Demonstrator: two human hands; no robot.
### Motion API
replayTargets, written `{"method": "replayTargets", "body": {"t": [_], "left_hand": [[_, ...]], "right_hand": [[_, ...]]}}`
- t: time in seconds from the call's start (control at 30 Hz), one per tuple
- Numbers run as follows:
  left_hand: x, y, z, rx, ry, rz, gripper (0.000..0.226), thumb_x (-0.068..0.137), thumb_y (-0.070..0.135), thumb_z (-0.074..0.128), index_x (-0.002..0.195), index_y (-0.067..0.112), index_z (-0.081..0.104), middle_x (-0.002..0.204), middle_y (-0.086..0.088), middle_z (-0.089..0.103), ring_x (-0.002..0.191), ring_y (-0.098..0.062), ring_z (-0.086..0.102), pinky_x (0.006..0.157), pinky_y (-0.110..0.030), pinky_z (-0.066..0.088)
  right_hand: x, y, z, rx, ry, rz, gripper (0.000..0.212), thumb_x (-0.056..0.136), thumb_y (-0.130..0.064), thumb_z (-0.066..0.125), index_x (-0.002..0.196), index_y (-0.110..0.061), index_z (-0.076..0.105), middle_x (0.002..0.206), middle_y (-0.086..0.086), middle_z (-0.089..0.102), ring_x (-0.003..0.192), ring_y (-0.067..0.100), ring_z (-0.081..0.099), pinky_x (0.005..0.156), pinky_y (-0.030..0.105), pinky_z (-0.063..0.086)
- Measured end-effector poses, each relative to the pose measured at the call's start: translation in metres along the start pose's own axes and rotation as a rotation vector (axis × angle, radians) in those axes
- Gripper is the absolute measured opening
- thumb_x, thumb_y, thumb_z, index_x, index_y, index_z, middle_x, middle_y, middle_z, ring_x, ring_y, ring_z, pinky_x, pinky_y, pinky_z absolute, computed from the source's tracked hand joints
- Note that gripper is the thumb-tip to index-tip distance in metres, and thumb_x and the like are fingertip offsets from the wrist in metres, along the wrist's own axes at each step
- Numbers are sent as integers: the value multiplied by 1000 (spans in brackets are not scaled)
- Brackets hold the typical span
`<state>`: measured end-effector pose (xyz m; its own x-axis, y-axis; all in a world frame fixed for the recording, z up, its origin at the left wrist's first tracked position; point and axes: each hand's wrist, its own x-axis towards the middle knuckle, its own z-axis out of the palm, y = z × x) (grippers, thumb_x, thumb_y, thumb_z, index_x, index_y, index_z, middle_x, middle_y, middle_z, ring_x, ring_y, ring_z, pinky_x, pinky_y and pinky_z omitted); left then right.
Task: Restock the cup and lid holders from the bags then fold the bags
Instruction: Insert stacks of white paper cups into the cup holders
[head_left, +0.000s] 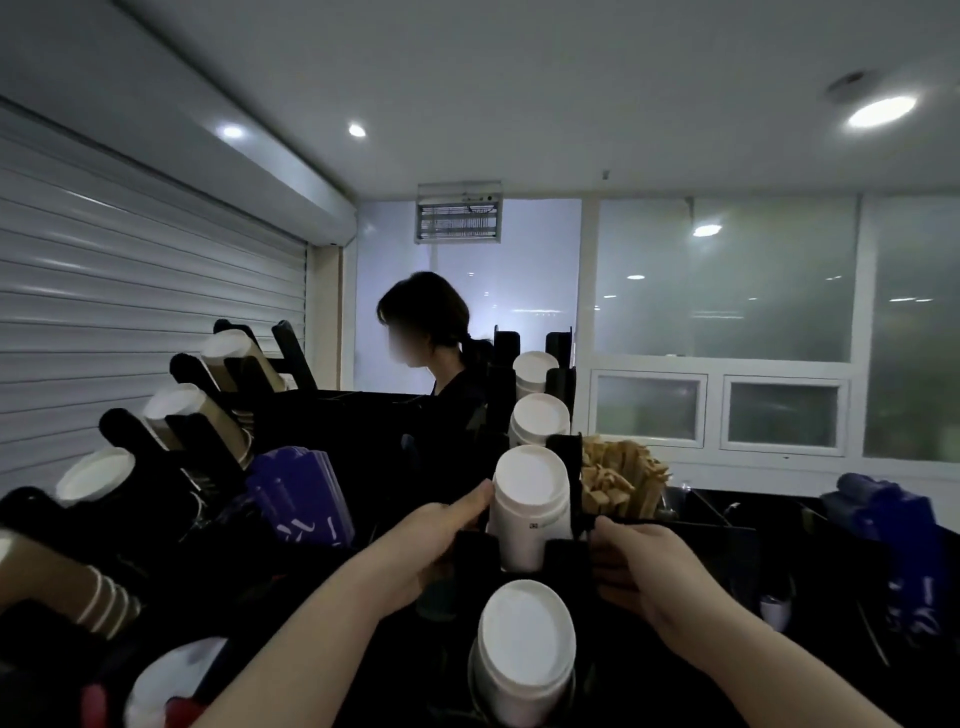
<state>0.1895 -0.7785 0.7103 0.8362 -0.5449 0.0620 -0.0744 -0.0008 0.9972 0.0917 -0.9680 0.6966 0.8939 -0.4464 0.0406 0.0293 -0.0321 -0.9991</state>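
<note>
lid stacks (530, 512) crowd centre, stir sticks (621, 478) right, cup racks (171, 415) left

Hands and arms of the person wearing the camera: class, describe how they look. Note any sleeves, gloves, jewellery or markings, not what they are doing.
Both forearms are bare all the way to the bottom edge of the picture; no sleeve shows. The left hand and right hand wear no gloves. No watch, bracelet or ring can be seen, and no markings, though the light is dim and the fingertips are partly hidden behind the black holder.

Both hands (540, 551) on the black holder (569, 558) around a white lid stack (530, 506)
</note>
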Motion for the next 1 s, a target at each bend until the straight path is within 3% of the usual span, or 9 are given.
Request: {"method": "replayTargets", "body": {"t": [0.1,0.17,0.3,0.43,0.53,0.7,0.77,0.9,1.0], "left_hand": [[1,3,1,26,6,-9,75,50,67,67,93,6,75,95,-12,73,84,-19,69,66,-23,54],[1,5,-1,74,-10,-23,90,47,71,65,102,0,71,100,-14,71,88,-21,67,77,-27,53],[2,6,-4,104,-35,-43,89,55,71,60,106,-2,69,104,-15,70,93,-23,63,95,-37,47],[4,6,-4,91,-40,-58,79,59,69,57,98,2,71,89,-6,71,88,-21,62,88,-33,47],[3,6,-5,77,-46,-56,82,60,70,55,99,0,71,92,-8,71,89,-21,62,90,-35,47],[1,12,-1,118,-31,-48,87,49,79,53,91,5,69,70,-2,68,63,-13,62,61,-24,50],[-1,15,-2,152,-34,-57,90,46,82,50,92,7,69,68,-1,67,61,-13,62,59,-24,49],[-4,27,-4,157,-54,-25,103,41,90,42,102,11,68,88,-7,71,77,-18,61,69,-29,45],[-10,48,-2,65,-61,147,85,46,89,49,86,21,78,97,-8,69,84,-21,56,76,-26,38]], "right_hand": [[-1,-3,3,11,-15,22,22,93,-27,59,85,-10,70,64,-1,69,74,20,64,68,31,47],[-3,-4,7,24,-24,50,23,93,-25,57,77,-13,67,53,-5,62,60,15,57,63,29,43],[-4,-7,14,68,-13,93,25,94,-20,53,71,-15,61,45,-5,52,50,13,46,55,26,37],[-7,-8,17,153,7,111,25,93,-17,54,71,-10,61,45,-1,57,42,14,53,45,22,39],[-8,-8,17,210,9,108,31,93,-14,55,63,-8,62,43,1,56,33,13,53,36,19,38],[-8,-9,17,250,-72,89,56,91,-11,55,36,-11,62,39,1,53,29,13,50,33,16,37],[-12,-12,15,231,-102,96,49,90,-16,56,42,-12,66,45,3,58,35,16,56,39,20,41],[-22,-23,10,146,-143,-8,13,85,-16,64,83,-7,72,74,9,70,62,20,65,52,24,47],[-34,-39,10,48,-203,-232,18,86,-11,63,77,-14,78,77,-2,74,66,4,68,57,19,48]]}}
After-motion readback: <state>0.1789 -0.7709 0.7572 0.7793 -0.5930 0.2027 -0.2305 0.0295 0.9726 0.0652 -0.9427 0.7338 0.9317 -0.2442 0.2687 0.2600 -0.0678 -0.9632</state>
